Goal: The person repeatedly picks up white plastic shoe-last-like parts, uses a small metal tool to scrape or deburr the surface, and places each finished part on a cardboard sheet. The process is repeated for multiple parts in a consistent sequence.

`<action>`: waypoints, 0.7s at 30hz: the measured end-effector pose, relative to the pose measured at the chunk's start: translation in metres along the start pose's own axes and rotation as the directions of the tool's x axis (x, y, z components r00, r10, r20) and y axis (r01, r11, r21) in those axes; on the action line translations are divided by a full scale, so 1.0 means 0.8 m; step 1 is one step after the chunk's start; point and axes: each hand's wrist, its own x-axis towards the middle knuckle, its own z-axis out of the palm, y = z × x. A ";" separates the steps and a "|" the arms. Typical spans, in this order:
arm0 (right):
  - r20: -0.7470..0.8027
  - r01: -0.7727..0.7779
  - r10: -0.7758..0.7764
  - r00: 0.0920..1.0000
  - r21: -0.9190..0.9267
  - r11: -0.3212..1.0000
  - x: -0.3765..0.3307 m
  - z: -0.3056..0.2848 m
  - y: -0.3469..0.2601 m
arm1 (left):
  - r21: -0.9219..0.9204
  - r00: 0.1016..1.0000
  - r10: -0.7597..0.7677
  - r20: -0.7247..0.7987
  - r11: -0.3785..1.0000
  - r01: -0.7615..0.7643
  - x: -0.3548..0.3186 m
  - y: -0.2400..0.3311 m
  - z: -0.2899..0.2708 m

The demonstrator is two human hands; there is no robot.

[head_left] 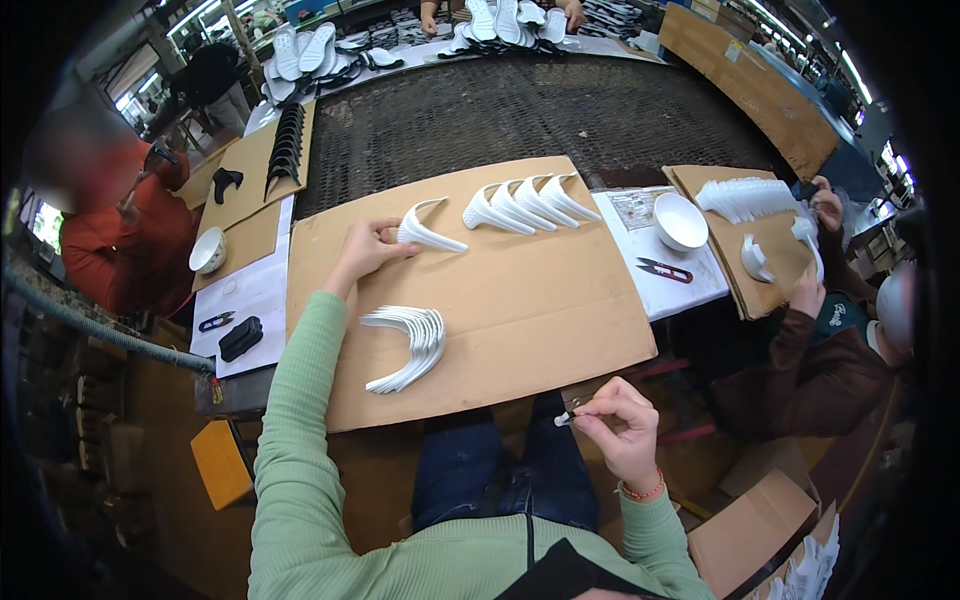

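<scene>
The loose white piece (434, 239), curved and forked, lies at eleven o'clock on the cardboard sheet (520, 310). The left hand (366, 252) has its fingers and thumb closed on the piece's broad left end. At one o'clock an overlapping row of similar pieces (505, 215) lies near the far edge; at eight o'clock a nested stack (432, 345) opens toward nine. The right hand (622, 425), off the sheet at five o'clock, pinches a small tool (565, 418) with a pale tip, too small to identify.

Beyond, toward two o'clock, stands a white bowl (681, 225), with red-handled snips (672, 271) just below it at three. A dark mesh surface (440, 120) spreads at twelve.

As I judge it, a light grip could let the loose piece pivot; a sleeve brushing the stack could fan it out; a slack pinch could drop the tool off the sheet.
</scene>
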 end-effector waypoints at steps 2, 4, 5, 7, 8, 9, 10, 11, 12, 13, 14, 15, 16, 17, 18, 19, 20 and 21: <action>-0.016 -0.011 0.011 1.000 -0.021 1.000 -0.001 -0.004 -0.002 | 0.009 0.999 0.040 -0.023 0.999 -0.040 0.012 0.012 0.024; -0.028 -0.016 0.016 0.999 -0.032 0.999 -0.002 -0.007 -0.003 | 0.005 0.998 0.059 -0.021 0.998 -0.059 0.023 0.023 0.041; -0.034 -0.016 0.015 0.999 -0.035 0.999 -0.003 -0.008 -0.004 | 0.003 0.999 0.049 -0.014 0.999 -0.049 0.027 0.028 0.049; -0.054 -0.020 0.018 0.998 -0.032 0.999 -0.004 -0.010 -0.003 | 0.035 0.999 0.037 -0.013 0.999 -0.036 0.035 0.037 0.059; -0.064 -0.024 0.023 0.998 -0.025 0.999 -0.005 -0.011 -0.003 | 0.037 1.000 0.027 -0.011 0.999 -0.026 0.038 0.040 0.062; -0.075 -0.029 0.027 0.997 -0.024 0.999 -0.005 -0.011 -0.002 | 0.042 1.000 0.014 -0.010 0.999 -0.014 0.040 0.043 0.064; -0.075 -0.027 0.026 0.997 -0.020 0.999 -0.006 -0.012 -0.002 | 0.050 1.000 -0.007 -0.003 0.999 0.007 0.041 0.044 0.065; -0.077 -0.026 0.024 0.997 -0.022 0.999 -0.006 -0.013 -0.001 | 0.061 1.000 -0.006 0.002 0.998 0.006 0.041 0.045 0.065; -0.081 -0.018 0.016 0.997 -0.024 1.000 -0.006 -0.014 0.000 | 0.076 1.000 -0.013 0.013 0.997 0.012 0.041 0.046 0.065; -0.080 -0.024 0.022 0.997 -0.021 0.999 -0.005 -0.014 0.001 | 0.094 1.000 -0.016 0.020 0.995 0.014 0.042 0.046 0.064; -0.082 -0.026 0.024 0.996 -0.018 1.000 -0.005 -0.015 0.002 | 0.104 1.000 0.000 0.013 0.995 -0.001 0.041 0.047 0.064; -0.087 -0.019 0.018 0.996 -0.016 1.000 -0.004 -0.015 0.002 | 0.118 1.000 0.019 0.002 0.993 -0.019 0.038 0.047 0.063; -0.090 -0.033 0.032 0.995 -0.013 0.999 -0.003 -0.016 0.003 | 0.130 0.999 0.039 -0.007 0.991 -0.037 0.035 0.047 0.062; -0.095 -0.040 0.038 0.995 -0.013 0.999 -0.001 -0.017 0.004 | 0.085 0.995 0.082 -0.050 0.993 -0.077 0.030 0.048 0.059; -0.103 -0.040 0.038 0.994 -0.014 0.999 0.000 -0.019 0.004 | 0.039 0.988 0.122 -0.094 0.992 -0.119 0.022 0.048 0.055; -0.107 -0.058 0.056 0.993 -0.015 0.998 0.000 -0.023 0.003 | 0.012 0.986 0.119 -0.121 0.993 -0.118 0.014 0.051 0.052; -0.117 -0.068 0.065 0.991 -0.015 0.998 0.001 -0.027 0.003 | -0.034 0.988 0.105 -0.114 0.993 -0.109 0.002 0.054 0.046; -0.125 -0.079 0.076 0.989 -0.016 0.997 0.003 -0.031 0.003 | -0.062 0.992 0.081 -0.098 0.994 -0.088 -0.014 0.055 0.036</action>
